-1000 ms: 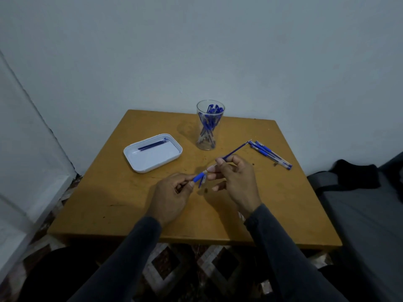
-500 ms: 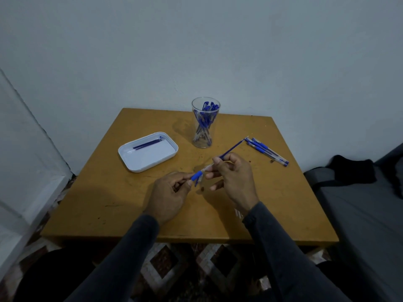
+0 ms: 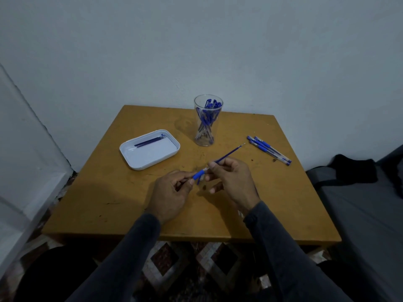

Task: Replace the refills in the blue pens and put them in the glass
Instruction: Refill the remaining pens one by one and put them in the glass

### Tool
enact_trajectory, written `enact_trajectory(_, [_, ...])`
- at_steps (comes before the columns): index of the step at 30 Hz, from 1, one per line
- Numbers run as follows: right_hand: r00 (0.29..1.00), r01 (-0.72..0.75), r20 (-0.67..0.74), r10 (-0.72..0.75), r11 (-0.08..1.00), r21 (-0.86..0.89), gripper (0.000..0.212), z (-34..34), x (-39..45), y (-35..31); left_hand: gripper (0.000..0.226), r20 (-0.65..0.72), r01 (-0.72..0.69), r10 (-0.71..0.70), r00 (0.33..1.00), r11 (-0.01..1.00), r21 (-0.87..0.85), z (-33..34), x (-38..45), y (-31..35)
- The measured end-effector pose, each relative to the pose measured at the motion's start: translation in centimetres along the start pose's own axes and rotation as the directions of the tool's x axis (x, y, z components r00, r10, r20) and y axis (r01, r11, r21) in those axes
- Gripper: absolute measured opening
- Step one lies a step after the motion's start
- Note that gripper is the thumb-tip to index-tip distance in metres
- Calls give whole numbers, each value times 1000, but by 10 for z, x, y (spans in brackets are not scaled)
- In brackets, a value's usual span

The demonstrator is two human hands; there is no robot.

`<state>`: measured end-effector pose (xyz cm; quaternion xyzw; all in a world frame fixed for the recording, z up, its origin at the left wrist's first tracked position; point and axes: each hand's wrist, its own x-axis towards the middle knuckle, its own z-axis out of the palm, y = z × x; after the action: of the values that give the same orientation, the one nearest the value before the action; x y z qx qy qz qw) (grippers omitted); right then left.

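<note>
My left hand (image 3: 172, 195) pinches the blue capped end of a pen (image 3: 198, 175) over the middle of the wooden table (image 3: 109, 192). My right hand (image 3: 233, 182) grips a thin blue refill (image 3: 229, 155) that sticks out up and to the right, its metal tip pointing at the loose pens. A clear glass (image 3: 207, 120) at the back holds several blue pens. Three blue pens (image 3: 269, 150) lie at the right of the table. A small dark part (image 3: 204, 187) lies on the table between my hands.
A white tray (image 3: 150, 155) at the left holds a dark blue refill (image 3: 148, 141). A grey seat (image 3: 359, 203) with a black cloth (image 3: 349, 171) stands right of the table. The wall is close behind, and a white frame stands at the left.
My hands and the pen kept nearly the same pose. The refill now shows slightly further out of the pen barrel, and the view shifted a little.
</note>
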<state>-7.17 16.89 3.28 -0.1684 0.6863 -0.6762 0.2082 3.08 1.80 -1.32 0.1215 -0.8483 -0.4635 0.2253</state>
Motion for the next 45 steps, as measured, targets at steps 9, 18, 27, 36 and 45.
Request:
enact_trajectory(9, [999, -14, 27, 18, 990, -137, 26, 1, -2, -4, 27, -4, 8, -8, 1000, 1000, -1, 0, -1, 2])
enact_trajectory(18, [976, -110, -218, -1, 860, -498, 15, 2, -2, 6, 27, -10, 38, -39, 999, 999, -14, 0, -1, 2])
enact_trajectory(27, [1000, 18, 10, -17, 546, -838, 17, 20, -3, 16, 28, 5, 53, -53, 999, 998, 22, -1, -1, 3])
enact_trajectory(36, [995, -25, -100, -7, 949, -316, 5, -5, -2, -4, 27, 6, 9, -9, 1000, 1000, 15, 0, -1, 3])
enact_trajectory(45, [995, 78, 84, -56, 953, -294, 6, -11, 2, -10, 27, 22, 5, -5, 1000, 999, 38, 0, -1, 1])
